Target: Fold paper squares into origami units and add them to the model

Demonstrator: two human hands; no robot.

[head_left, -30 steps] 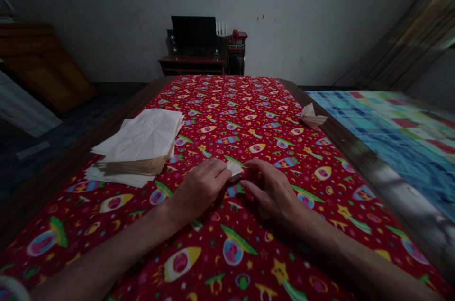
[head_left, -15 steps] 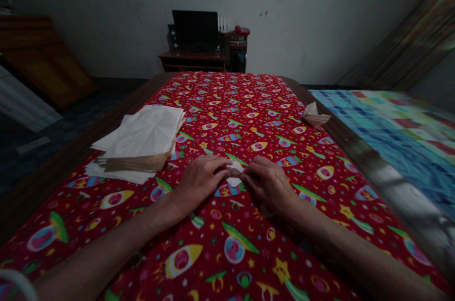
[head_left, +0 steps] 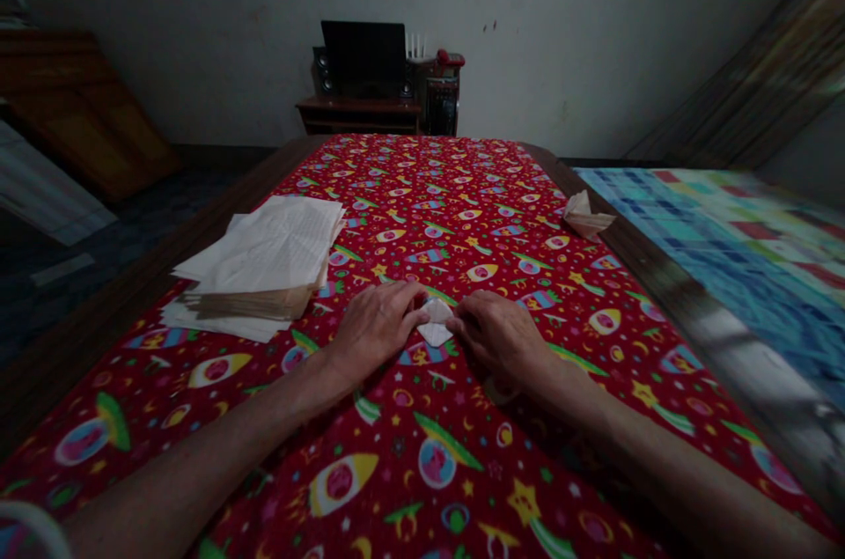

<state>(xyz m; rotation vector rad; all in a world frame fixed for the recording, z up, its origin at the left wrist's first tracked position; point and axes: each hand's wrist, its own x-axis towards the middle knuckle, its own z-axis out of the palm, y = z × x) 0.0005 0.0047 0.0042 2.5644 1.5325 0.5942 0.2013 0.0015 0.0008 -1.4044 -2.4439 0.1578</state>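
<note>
A small folded piece of white paper (head_left: 437, 327) lies on the red patterned cloth (head_left: 422, 233) between my hands. My left hand (head_left: 381, 317) pinches its left edge, thumb and fingers closed on it. At the right edge my right hand (head_left: 496, 327) is closed on the paper too, its fingertips partly hidden behind the knuckles. To the left of my left hand lies a thick stack of paper sheets (head_left: 264, 246), the top one creased. A folded paper piece with points (head_left: 586, 216) sits by the right edge of the table.
A brown wooden rim (head_left: 151, 277) borders the cloth. Beyond the table's far end stand a dark monitor (head_left: 364, 57) with speakers and a red telephone (head_left: 450, 59). A bed with a checkered cover (head_left: 732, 260) is at the right, a wooden cabinet (head_left: 72, 110) at the left.
The brown fold visible in the middle of the small paper has gone flat, and its face now looks white. Both hands have shifted only slightly.
</note>
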